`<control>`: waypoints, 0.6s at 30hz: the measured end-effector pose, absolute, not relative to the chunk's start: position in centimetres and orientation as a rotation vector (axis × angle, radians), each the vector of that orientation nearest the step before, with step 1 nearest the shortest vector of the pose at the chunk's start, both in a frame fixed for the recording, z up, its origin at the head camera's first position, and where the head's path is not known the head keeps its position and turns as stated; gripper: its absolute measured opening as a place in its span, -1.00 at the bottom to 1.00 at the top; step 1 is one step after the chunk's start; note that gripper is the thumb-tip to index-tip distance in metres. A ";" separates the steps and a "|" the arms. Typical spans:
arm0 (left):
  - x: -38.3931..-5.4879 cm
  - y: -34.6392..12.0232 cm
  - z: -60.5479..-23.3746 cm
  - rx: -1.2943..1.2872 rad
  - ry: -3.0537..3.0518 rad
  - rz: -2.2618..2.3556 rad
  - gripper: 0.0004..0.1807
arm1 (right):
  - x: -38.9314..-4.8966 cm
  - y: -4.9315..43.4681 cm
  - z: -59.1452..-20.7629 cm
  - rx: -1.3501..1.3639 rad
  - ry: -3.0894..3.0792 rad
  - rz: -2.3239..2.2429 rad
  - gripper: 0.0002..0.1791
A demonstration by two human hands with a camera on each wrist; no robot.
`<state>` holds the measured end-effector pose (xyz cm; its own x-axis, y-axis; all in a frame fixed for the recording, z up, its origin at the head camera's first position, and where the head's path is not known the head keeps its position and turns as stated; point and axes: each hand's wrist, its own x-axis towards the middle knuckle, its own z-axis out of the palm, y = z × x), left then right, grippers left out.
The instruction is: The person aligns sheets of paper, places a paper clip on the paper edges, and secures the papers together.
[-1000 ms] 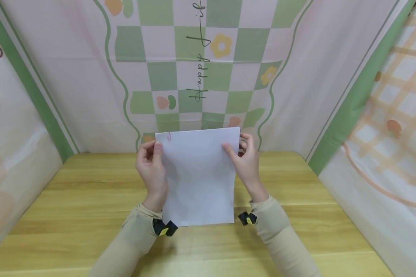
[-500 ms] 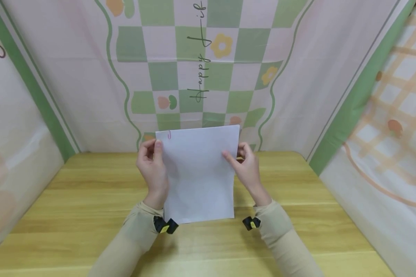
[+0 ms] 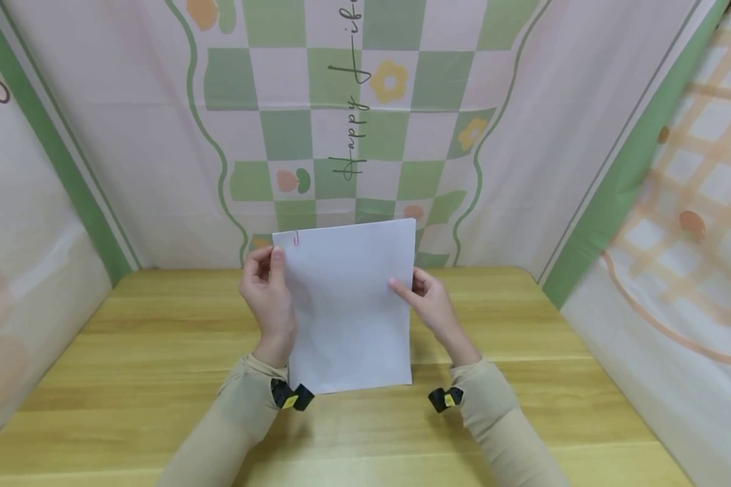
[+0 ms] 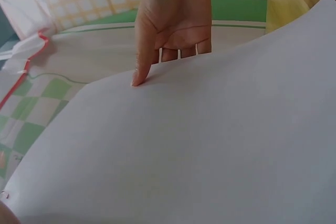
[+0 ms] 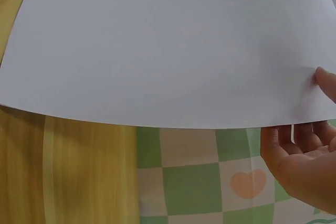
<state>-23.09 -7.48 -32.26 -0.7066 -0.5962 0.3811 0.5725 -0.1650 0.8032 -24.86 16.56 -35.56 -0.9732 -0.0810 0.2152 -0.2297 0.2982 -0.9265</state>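
White paper [image 3: 347, 311], apparently more than one sheet at the top right corner, is held up facing the head camera. A pink paper clip [image 3: 296, 238] sits on its top edge near the left corner. My left hand [image 3: 271, 297] pinches the left edge just below that corner, thumb in front and fingers curled behind. Halfway up the right edge, my right hand [image 3: 435, 304] grips the paper with its thumb on the front face. In the right wrist view the fingertips of the right hand [image 5: 304, 156] pass behind the paper [image 5: 157, 51] and are hidden.
A wooden table [image 3: 158, 352] spreads beneath the paper. Behind it hangs a cloth backdrop [image 3: 286, 135] with green checks and flowers, and patterned cloth [image 3: 676, 237] closes off the sides. Each wrist carries a small black camera [image 3: 445, 399].
My right hand has slid down the paper's right edge from near the top corner. The top right corner has shifted slightly left and up; my left hand has barely moved.
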 end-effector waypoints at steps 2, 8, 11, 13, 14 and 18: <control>-23.2 -7.5 -32.3 0.030 -1.327 -1.941 -0.75 | -24.9 16.6 -35.8 0.322 -2.428 1.767 -0.49; -23.4 -7.4 -32.4 0.028 -1.323 -1.933 -0.76 | -24.8 16.4 -35.9 0.382 -2.401 1.752 -0.54; -23.5 -7.4 -32.4 0.020 -1.318 -1.933 -0.78 | -24.8 16.3 -35.9 0.382 -2.395 1.734 -0.55; -23.4 -7.3 -32.4 0.017 -1.325 -1.938 -0.79 | -24.8 16.3 -35.9 0.374 -2.394 1.725 -0.54; -23.4 -7.3 -32.5 0.015 -1.335 -1.940 -0.80 | -24.8 16.3 -36.0 0.367 -2.391 1.725 -0.54; -23.4 -7.4 -32.7 0.001 -1.415 -1.968 -0.78 | -24.8 16.2 -36.2 0.339 -2.374 1.730 -0.54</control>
<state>-23.42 -7.36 -32.65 -0.7532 -0.5346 0.3833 0.5334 -0.1555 0.8314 -24.82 16.23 -36.21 -0.9569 -0.0746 0.2806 -0.2900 0.2953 -0.9103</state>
